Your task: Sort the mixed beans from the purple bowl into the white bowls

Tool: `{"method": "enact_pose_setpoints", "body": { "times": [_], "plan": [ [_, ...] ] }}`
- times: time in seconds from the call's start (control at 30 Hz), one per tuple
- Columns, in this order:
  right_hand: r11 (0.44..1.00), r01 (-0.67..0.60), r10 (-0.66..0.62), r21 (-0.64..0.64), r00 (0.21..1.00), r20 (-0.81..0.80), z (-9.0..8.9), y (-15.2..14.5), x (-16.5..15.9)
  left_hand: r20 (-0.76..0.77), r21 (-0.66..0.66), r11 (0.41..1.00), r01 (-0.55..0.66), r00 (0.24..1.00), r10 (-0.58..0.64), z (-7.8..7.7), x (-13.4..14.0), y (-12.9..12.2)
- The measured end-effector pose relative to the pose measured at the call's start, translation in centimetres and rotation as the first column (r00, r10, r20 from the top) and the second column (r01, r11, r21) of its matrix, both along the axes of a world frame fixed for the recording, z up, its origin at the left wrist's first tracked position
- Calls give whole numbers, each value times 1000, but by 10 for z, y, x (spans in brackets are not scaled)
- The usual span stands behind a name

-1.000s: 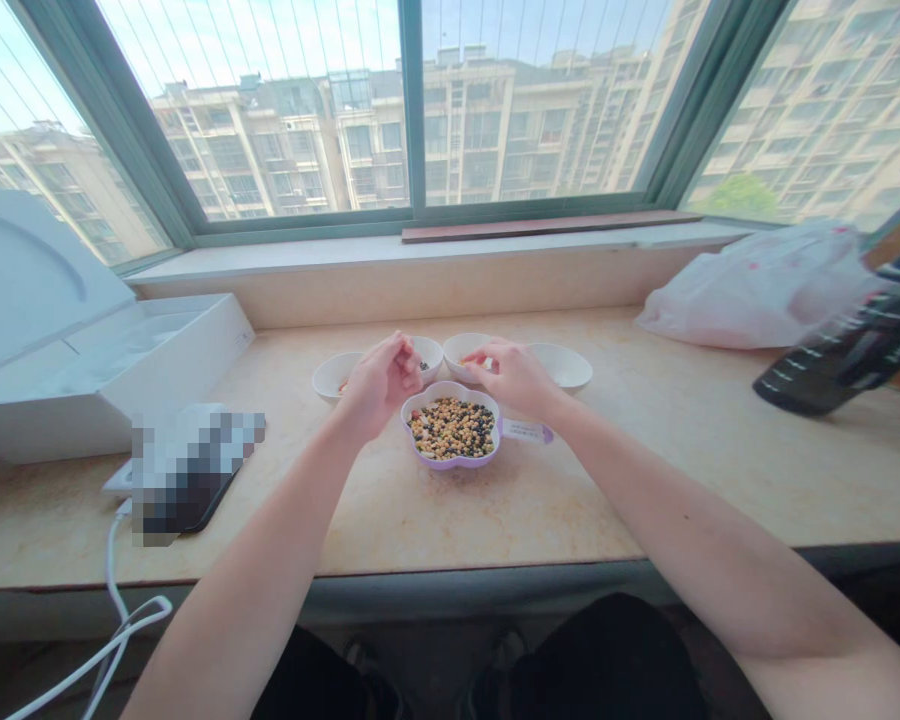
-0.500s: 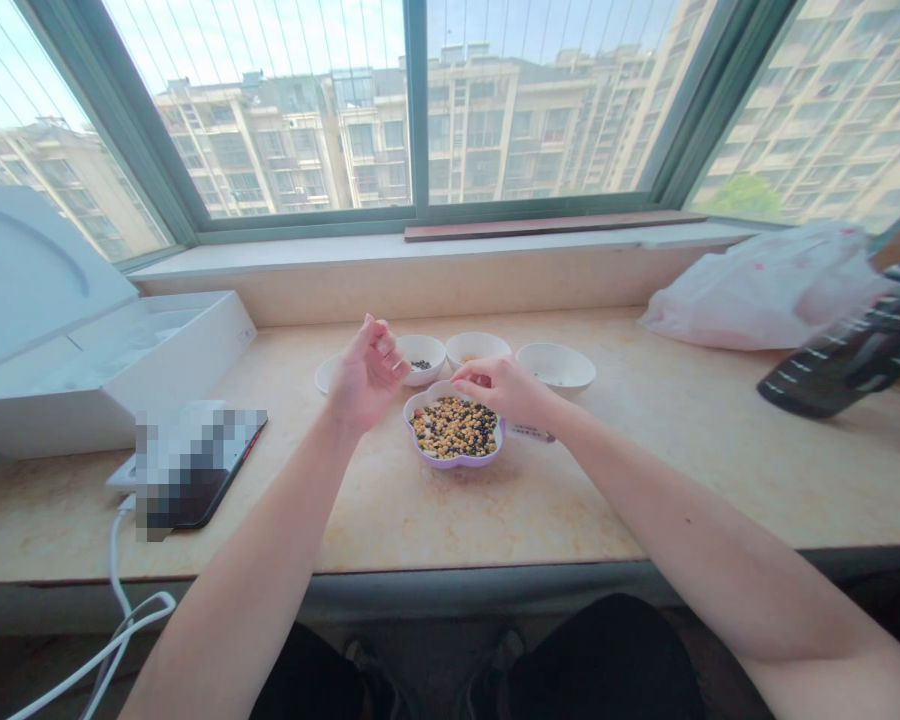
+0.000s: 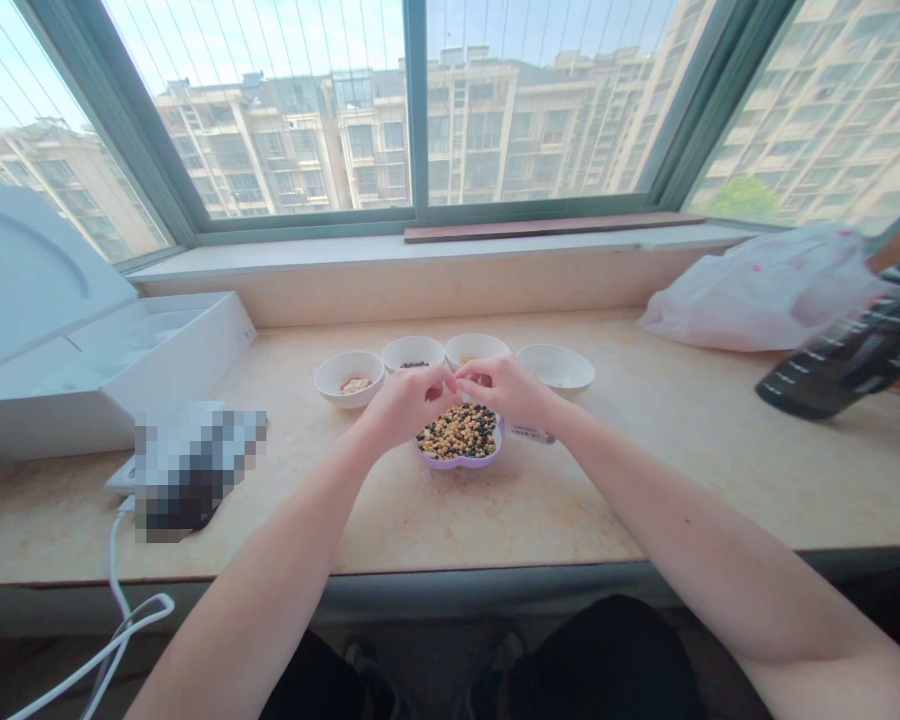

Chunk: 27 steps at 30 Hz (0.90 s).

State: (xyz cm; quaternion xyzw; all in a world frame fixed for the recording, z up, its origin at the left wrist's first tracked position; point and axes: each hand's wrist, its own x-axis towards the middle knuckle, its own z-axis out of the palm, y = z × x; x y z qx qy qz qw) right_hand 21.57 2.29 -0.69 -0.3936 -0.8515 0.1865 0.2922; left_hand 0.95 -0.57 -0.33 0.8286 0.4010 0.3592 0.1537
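Observation:
A purple-rimmed, flower-shaped bowl (image 3: 459, 462) holds mixed yellow and black beans (image 3: 457, 432). Over its far edge my left hand (image 3: 414, 398) and my right hand (image 3: 504, 385) meet at the fingertips. Both have their fingers curled in a pinch; whatever they hold is too small to make out. Behind them stand several white bowls: the left bowl (image 3: 350, 390) has pale and reddish pieces in it, the second bowl (image 3: 412, 352) dark beans. A third bowl (image 3: 478, 343) is partly hidden by my right hand. The right-hand bowl (image 3: 556, 366) contains a few tiny specks.
An open white box (image 3: 172, 350) stands at the left, with a pixelated phone-like device (image 3: 202, 470) and a white cable (image 3: 120, 580) before it. At the right are a plastic bag (image 3: 765, 290) and a dark bottle (image 3: 840, 350). Windows line the back.
My left hand has moved right and down from above the left bowls to meet my right hand's fingertips, uncovering the left bowl. My right hand has stayed nearly in place.

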Motion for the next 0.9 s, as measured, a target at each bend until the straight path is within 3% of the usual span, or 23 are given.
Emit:
{"method": "enact_pose_setpoints", "body": {
  "times": [0.27, 0.5, 0.63, 0.9],
  "plan": [
    [990, -65, 49, -126, 991, -126, -3, 3, 1, -11, 72, 997, -20, 1000, 21, -3, -5, 4],
    [914, -240, 161, -328, 955, -249, 0, 4, 2, 61, 45, 999, 3, 998, -5, -3, -4, 6],
    [893, -206, 103, -399, 959, -264, 5, -1, 0, 109, 41, 999, 20, 994, -25, -3, -5, 7],
    [894, -185, 66, -409, 955, -289, 1, -1, -2, 57, 37, 999, 16, 998, -19, -1, -3, 2]
  ]
}}
